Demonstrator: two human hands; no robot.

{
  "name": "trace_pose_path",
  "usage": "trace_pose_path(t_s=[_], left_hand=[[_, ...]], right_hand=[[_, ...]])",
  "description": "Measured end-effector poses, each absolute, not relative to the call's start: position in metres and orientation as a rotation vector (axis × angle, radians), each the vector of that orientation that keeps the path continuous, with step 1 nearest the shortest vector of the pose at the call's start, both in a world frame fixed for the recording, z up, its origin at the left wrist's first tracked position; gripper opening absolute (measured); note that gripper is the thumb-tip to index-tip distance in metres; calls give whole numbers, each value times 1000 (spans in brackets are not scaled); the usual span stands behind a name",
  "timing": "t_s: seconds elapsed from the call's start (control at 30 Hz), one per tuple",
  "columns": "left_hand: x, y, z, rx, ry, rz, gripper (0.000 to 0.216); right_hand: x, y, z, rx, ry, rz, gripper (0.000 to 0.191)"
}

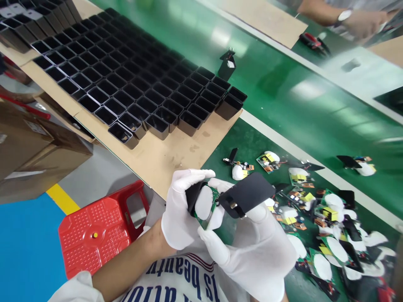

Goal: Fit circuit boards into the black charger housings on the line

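Both my hands wear white gloves and meet in front of my chest. My left hand (179,209) grips a green circuit board (208,205) with a white pad and a black flap on it. My right hand (255,247) holds a flat black cover (248,193) with metal prongs, pressed against the board's right side. A heap of similar circuit boards (324,222) with white pads and yellow parts lies on the green table to my right.
Rows of open black housings (132,84) stand on a cardboard sheet (163,159) at left. One black housing (227,65) stands alone on the green conveyor belt (292,92). A red plastic stool (100,230) sits below. Another person's hand (362,21) works across the belt.
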State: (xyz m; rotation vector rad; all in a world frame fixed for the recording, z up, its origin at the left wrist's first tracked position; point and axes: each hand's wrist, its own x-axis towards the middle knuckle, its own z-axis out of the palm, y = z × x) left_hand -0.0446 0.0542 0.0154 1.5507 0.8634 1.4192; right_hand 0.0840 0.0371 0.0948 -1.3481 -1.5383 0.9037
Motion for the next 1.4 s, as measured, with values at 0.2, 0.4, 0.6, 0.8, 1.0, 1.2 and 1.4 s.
trace_pose_path(t_s=[0.2, 0.4, 0.6, 0.8, 1.0, 1.2, 1.4], left_hand=[[-45, 53, 12, 1560, 892, 1382, 54], [-38, 50, 1, 1504, 952, 1403, 46], [-33, 51, 1, 1443, 956, 1404, 39], [-37, 50, 0, 1517, 992, 1311, 45], [-57, 58, -4, 1712, 943, 1153, 77], [-79, 75, -20, 1616, 1293, 1297, 56], [-95, 80, -24, 1805, 1669, 1289, 43]], right_hand=[[88, 34, 91, -1357, -1630, 803, 31], [89, 34, 83, -1380, -1622, 714, 23], [89, 35, 80, -1350, -1606, 732, 24], [94, 36, 67, -1507, -1764, 528, 18], [99, 43, 66, -1485, -1807, 605, 18], [72, 42, 32, -1437, -1727, 197, 39], [52, 53, 12, -1471, -2034, -84, 28]])
